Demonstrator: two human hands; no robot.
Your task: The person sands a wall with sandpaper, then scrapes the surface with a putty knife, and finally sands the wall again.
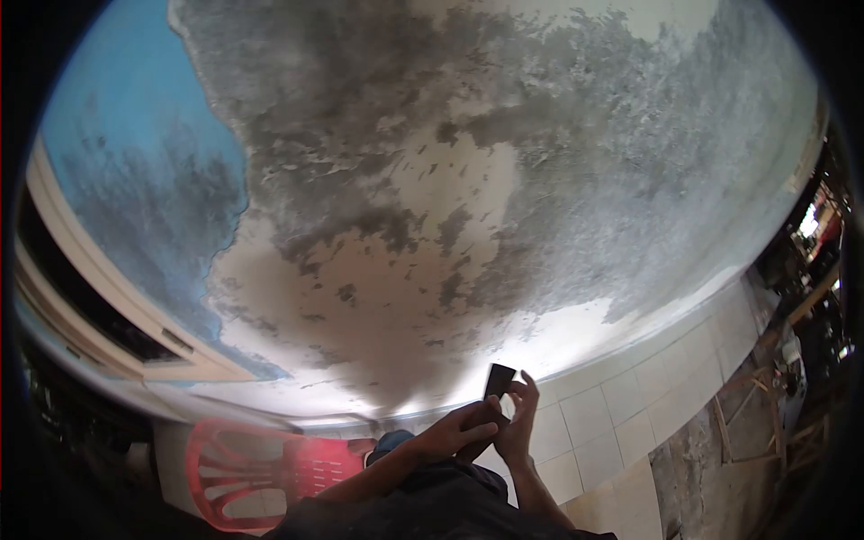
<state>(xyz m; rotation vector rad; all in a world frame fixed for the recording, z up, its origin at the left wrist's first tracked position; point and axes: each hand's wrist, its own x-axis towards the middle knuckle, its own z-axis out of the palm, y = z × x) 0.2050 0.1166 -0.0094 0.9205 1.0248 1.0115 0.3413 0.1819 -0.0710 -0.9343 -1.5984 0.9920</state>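
My left hand is closed around a dark, flat, rectangular sheet that looks like sandpaper. The sheet's upper part stands up black above my fingers, and a brownish part shows below them. My right hand is at the sheet's right edge, its thumb side against the sheet and one finger raised beside the top corner. The grip of the right fingers is partly hidden. Both hands are close together in front of my dark shirt, below the patchy wall.
A red plastic chair stands at the lower left. Blue paint meets bare grey and white plaster on the wall, beside a cream frame. Pale floor tiles run along the wall's foot. Wooden frames and clutter are at the right.
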